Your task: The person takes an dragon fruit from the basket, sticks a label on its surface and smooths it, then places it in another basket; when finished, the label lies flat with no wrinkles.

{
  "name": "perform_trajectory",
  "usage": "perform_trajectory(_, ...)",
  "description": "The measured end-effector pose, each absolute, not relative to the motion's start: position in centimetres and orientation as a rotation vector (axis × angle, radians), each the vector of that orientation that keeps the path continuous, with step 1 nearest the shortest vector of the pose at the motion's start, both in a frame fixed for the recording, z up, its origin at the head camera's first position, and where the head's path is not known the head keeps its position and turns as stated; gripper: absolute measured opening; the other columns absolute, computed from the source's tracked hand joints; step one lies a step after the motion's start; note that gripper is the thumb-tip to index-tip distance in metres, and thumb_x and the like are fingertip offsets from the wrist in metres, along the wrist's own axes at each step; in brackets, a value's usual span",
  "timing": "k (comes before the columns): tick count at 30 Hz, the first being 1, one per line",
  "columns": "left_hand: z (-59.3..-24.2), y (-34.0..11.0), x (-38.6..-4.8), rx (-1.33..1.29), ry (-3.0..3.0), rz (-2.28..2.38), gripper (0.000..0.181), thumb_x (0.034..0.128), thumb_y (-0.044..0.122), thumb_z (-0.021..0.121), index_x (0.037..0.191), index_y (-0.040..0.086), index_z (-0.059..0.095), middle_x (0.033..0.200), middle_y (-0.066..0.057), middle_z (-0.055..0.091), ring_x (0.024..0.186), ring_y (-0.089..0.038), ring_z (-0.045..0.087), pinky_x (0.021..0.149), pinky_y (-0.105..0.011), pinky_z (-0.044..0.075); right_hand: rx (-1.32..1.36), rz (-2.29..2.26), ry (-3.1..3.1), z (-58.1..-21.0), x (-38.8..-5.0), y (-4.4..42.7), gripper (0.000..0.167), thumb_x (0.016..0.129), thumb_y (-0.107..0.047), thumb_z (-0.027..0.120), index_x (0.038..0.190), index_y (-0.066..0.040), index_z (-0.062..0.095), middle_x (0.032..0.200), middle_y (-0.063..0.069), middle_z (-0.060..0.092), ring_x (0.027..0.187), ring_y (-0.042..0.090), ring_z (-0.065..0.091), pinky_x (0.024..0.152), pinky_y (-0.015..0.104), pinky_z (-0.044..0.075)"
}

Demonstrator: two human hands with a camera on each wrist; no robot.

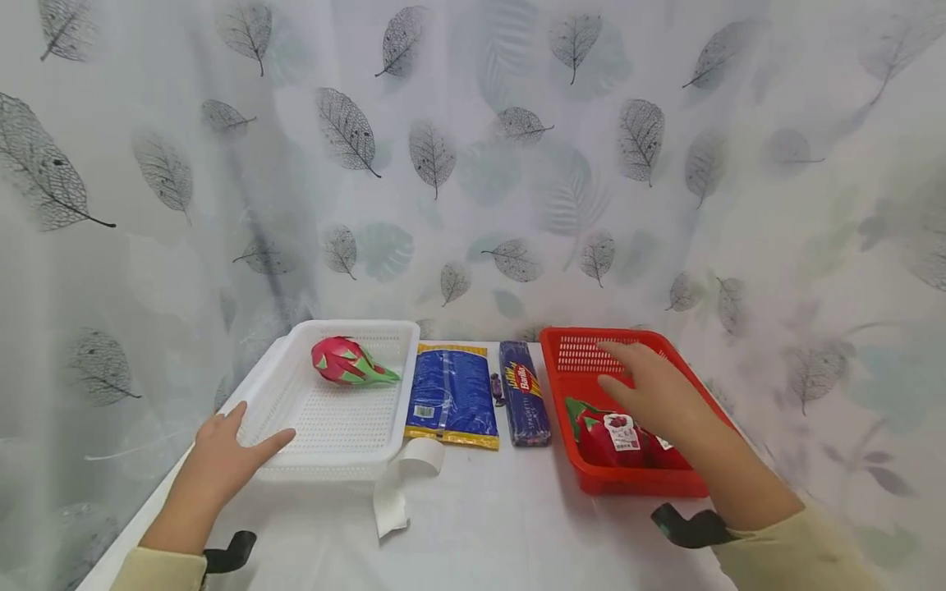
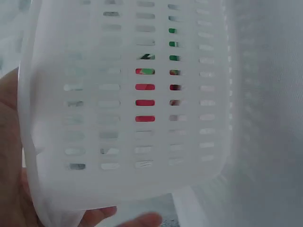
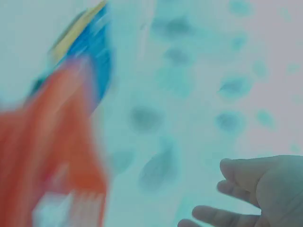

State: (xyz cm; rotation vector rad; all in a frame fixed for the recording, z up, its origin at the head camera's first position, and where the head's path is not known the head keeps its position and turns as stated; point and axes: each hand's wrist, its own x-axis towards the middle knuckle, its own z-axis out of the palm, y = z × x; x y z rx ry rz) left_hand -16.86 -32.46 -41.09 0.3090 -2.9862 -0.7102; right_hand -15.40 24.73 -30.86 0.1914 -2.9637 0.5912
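My left hand (image 1: 218, 460) is by the near left corner of a white plastic basket (image 1: 325, 453), thumb and fingers spread. A pink dragon fruit (image 1: 342, 361) with green scales lies in that basket; in the left wrist view its red and green show through the slotted wall (image 2: 128, 184). Over the right part of a red basket (image 1: 628, 483) hovers my right hand (image 1: 668, 402), fingers extended and holding nothing. Beneath it, dragon fruit (image 1: 594, 439) with white labels lies in the red basket, partly hidden by the hand. The right wrist view is blurred.
Between the baskets lie a blue bag with yellow ends (image 1: 454, 394), a Barilla spaghetti pack (image 1: 526, 402) and a small dark purple wrapped item (image 1: 497, 387). A curled white paper strip (image 1: 390, 499) sits in front of the white basket. A leaf-patterned curtain (image 1: 473, 213) encloses the table.
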Motion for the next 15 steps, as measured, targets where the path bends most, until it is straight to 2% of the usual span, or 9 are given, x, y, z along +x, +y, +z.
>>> perform_trajectory(3, -41.1, -33.5, -18.4, 0.283, -3.022, -0.793, 0.134, 0.087, 0.085, 0.061, 0.164, -0.01, 0.006, 0.161, -0.05, 0.013, 0.144, -0.067, 0.029, 0.113, -0.08, 0.036, 0.233, 0.679, -2.927, -28.8, -15.4, 19.9, 0.068, 0.098, -0.041, 0.074, 0.16, -0.025, 0.05, 0.16, 0.013, 0.053, 0.148, 0.041, 0.049, 0.102, 0.065, 0.058)
perform_trajectory(8, -40.8, -33.5, -19.3, 0.249, -3.062, -0.822, 0.136, 0.0875, 0.084, 0.061, 0.162, -0.013, 0.001, 0.16, -0.051, 0.011, 0.144, -0.066, 0.028, 0.116, -0.078, 0.034, 0.414, 0.89, -2.931, -27.7, -17.9, 11.3, 0.053, 0.101, -0.038, 0.071, 0.152, -0.033, 0.058, 0.15, 0.002, 0.063, 0.136, 0.028, 0.063, 0.105, 0.052, 0.059)
perform_trajectory(15, -41.7, -34.1, -18.3, 0.244, -3.101, -0.878, 0.134, 0.0901, 0.084, 0.057, 0.163, -0.009, -0.005, 0.159, -0.051, 0.009, 0.144, -0.065, 0.025, 0.119, -0.077, 0.031, 0.594, 1.199, -2.974, -29.0, -25.0, -1.0, 0.047, 0.105, -0.037, 0.065, 0.151, -0.027, 0.06, 0.152, 0.007, 0.063, 0.138, 0.03, 0.062, 0.106, 0.048, 0.058)
